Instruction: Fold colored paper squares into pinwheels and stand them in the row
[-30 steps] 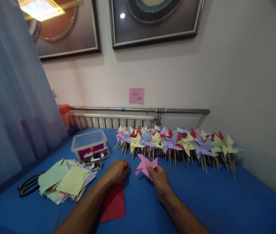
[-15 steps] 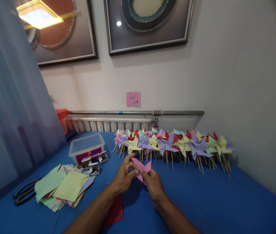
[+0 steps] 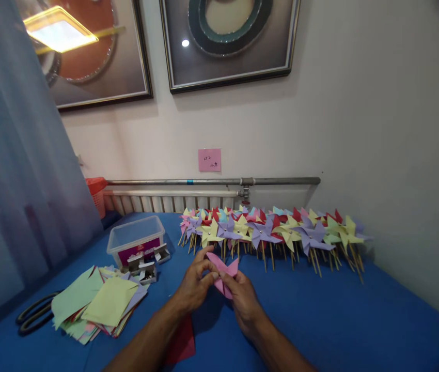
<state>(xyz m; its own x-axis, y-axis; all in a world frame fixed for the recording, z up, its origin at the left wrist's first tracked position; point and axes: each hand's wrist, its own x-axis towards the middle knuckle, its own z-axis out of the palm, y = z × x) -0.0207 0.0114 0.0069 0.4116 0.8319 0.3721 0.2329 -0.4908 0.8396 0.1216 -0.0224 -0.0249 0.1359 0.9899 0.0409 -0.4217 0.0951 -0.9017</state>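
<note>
A pink paper pinwheel, its corners folded in toward the middle, is held up between both hands above the blue tabletop. My left hand pinches its left side between thumb and fingers. On the right edge, my right hand grips it, the thumb pressed near the centre. Whether a pin sits at the centre cannot be made out. Below my left forearm lies a red paper sheet, partly covered. Behind the hands stand rows of finished paper pinwheels on wooden sticks, in purple, yellow, red, pink and green.
To the left is a pile of coloured paper sheets, with black-handled scissors beside it. A clear plastic tub stands behind small open boxes of metal bits. A red basket sits by the curtain; a radiator lines the wall.
The right thumb has shifted a little toward the pinwheel's centre, and its folds look drawn closer together. The view has tilted slightly; the other things have stayed put.
</note>
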